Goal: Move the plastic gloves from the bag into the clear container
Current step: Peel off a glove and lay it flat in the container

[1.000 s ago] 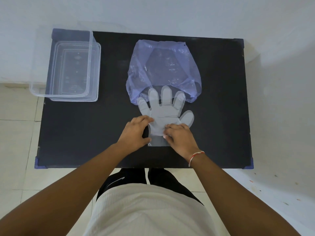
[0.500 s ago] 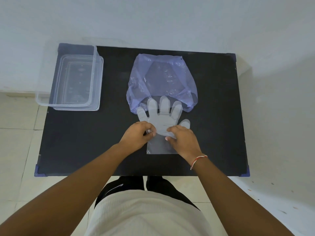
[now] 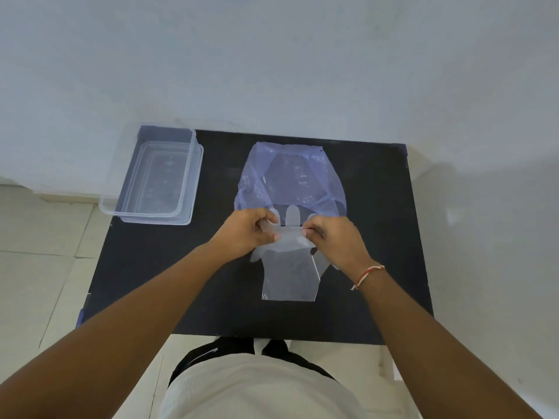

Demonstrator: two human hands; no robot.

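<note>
My left hand and right hand meet mid-frame, each pinching the plastic gloves just below the bag. The clear container sits upper left at the table edge, bare black surface between.

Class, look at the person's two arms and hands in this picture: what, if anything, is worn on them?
Both forearms are bare, with no sleeves showing. The left hand wears nothing: no glove, ring or watch is visible. The right hand is also ungloved, but a thin red-and-white thread bracelet circles its wrist, with a loose end hanging.
</note>
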